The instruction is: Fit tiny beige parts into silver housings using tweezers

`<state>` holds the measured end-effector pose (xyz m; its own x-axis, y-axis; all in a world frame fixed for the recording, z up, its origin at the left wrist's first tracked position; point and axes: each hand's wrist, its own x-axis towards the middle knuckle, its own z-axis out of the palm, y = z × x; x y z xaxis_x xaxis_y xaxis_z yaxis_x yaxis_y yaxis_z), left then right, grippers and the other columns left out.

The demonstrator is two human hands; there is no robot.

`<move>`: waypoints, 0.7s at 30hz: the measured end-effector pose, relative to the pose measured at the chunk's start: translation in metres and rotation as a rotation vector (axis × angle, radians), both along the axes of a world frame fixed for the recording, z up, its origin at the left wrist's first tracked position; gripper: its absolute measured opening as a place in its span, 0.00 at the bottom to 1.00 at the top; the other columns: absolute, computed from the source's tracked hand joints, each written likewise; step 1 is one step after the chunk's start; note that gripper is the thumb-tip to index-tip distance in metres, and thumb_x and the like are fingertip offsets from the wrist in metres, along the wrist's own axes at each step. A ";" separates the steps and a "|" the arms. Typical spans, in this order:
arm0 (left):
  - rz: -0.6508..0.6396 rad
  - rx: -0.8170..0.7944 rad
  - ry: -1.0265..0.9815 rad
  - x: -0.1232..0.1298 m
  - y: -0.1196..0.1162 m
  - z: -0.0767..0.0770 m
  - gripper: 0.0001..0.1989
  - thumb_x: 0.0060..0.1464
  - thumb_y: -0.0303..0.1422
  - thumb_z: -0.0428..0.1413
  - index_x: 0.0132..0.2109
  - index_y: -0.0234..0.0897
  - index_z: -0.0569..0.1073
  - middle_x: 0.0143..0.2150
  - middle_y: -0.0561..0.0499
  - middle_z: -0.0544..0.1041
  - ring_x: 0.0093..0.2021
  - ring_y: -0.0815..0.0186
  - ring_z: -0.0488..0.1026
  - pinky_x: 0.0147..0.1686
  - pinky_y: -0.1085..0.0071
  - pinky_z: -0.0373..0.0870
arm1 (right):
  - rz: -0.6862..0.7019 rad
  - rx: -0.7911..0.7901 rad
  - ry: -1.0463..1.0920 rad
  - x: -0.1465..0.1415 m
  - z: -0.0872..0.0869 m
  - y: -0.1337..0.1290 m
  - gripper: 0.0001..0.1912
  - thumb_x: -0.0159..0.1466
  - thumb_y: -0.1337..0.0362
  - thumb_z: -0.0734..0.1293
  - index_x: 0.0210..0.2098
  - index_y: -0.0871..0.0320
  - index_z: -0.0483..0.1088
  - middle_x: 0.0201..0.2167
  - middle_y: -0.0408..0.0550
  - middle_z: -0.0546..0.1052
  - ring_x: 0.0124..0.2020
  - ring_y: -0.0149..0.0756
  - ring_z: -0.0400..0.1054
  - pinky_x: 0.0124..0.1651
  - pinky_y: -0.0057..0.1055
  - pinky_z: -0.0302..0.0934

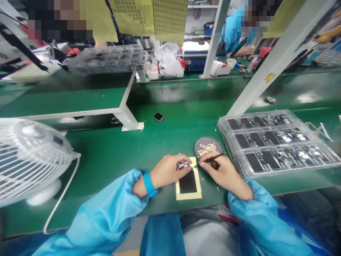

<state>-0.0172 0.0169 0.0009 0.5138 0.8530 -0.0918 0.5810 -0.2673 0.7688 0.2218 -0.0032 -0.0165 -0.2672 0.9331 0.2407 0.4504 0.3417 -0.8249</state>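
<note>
Between its thumb and fingers, my left hand grips a small metallic frame, like a watch case, above a black pad with a pale yellow border. My right hand is closed round a thin dark tool, its tip close to the frame; whether they touch is too small to tell. Just behind my right hand sits a round grey dish holding many small beige pieces, partly covered by the fingers.
Stacked clear trays of parts stand at the right. A white fan is at the left, near a shelf leg. A small watch-like piece lies behind my hands. People sit across the bench.
</note>
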 end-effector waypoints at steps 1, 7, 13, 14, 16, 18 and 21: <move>0.000 -0.001 -0.002 0.001 -0.001 0.000 0.10 0.58 0.37 0.57 0.46 0.47 0.80 0.38 0.56 0.82 0.35 0.67 0.77 0.36 0.73 0.67 | 0.006 0.000 0.002 0.000 -0.001 -0.001 0.04 0.68 0.61 0.69 0.40 0.55 0.75 0.40 0.47 0.79 0.43 0.40 0.73 0.48 0.37 0.67; 0.018 -0.026 0.004 0.002 -0.001 0.000 0.09 0.58 0.36 0.58 0.45 0.46 0.80 0.36 0.56 0.81 0.33 0.68 0.75 0.33 0.74 0.65 | 0.043 0.004 0.004 0.000 -0.002 0.001 0.03 0.68 0.63 0.69 0.41 0.54 0.75 0.40 0.46 0.79 0.43 0.39 0.73 0.49 0.38 0.67; 0.058 -0.074 -0.002 0.001 -0.002 -0.002 0.09 0.57 0.38 0.59 0.44 0.47 0.80 0.34 0.57 0.80 0.31 0.69 0.74 0.31 0.74 0.63 | 0.033 -0.013 0.132 0.002 -0.001 -0.003 0.02 0.69 0.64 0.68 0.39 0.55 0.74 0.38 0.47 0.79 0.41 0.39 0.73 0.43 0.37 0.66; 0.078 -0.109 -0.041 0.002 -0.002 -0.004 0.09 0.57 0.38 0.59 0.44 0.46 0.80 0.33 0.56 0.80 0.31 0.69 0.74 0.30 0.74 0.64 | 0.024 0.003 0.171 0.002 -0.002 -0.005 0.02 0.69 0.65 0.68 0.39 0.54 0.74 0.38 0.47 0.79 0.41 0.39 0.73 0.42 0.37 0.66; 0.156 -0.212 -0.189 0.004 -0.003 -0.008 0.11 0.56 0.38 0.60 0.45 0.42 0.80 0.34 0.53 0.81 0.30 0.69 0.75 0.30 0.73 0.68 | 0.005 0.075 0.242 0.002 -0.001 -0.010 0.02 0.68 0.68 0.68 0.39 0.54 0.74 0.37 0.47 0.79 0.42 0.40 0.73 0.42 0.39 0.67; 0.246 -0.324 -0.370 0.008 -0.004 -0.012 0.14 0.55 0.37 0.61 0.47 0.38 0.79 0.37 0.49 0.82 0.32 0.67 0.77 0.33 0.73 0.72 | -0.012 0.171 0.287 0.001 0.000 -0.014 0.06 0.67 0.71 0.68 0.39 0.54 0.74 0.36 0.48 0.79 0.42 0.41 0.74 0.46 0.43 0.67; 0.301 -0.446 -0.542 0.013 -0.005 -0.015 0.17 0.52 0.34 0.63 0.49 0.34 0.79 0.42 0.45 0.83 0.37 0.65 0.80 0.39 0.71 0.77 | -0.017 0.298 0.289 -0.002 0.003 -0.018 0.11 0.65 0.75 0.70 0.42 0.53 0.74 0.38 0.48 0.80 0.42 0.42 0.75 0.47 0.46 0.68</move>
<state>-0.0046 0.0122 -0.0138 0.3362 0.9047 -0.2616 0.0905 0.2454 0.9652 0.2199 -0.0207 -0.0134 -0.1343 0.8151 0.5635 0.2224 0.5789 -0.7845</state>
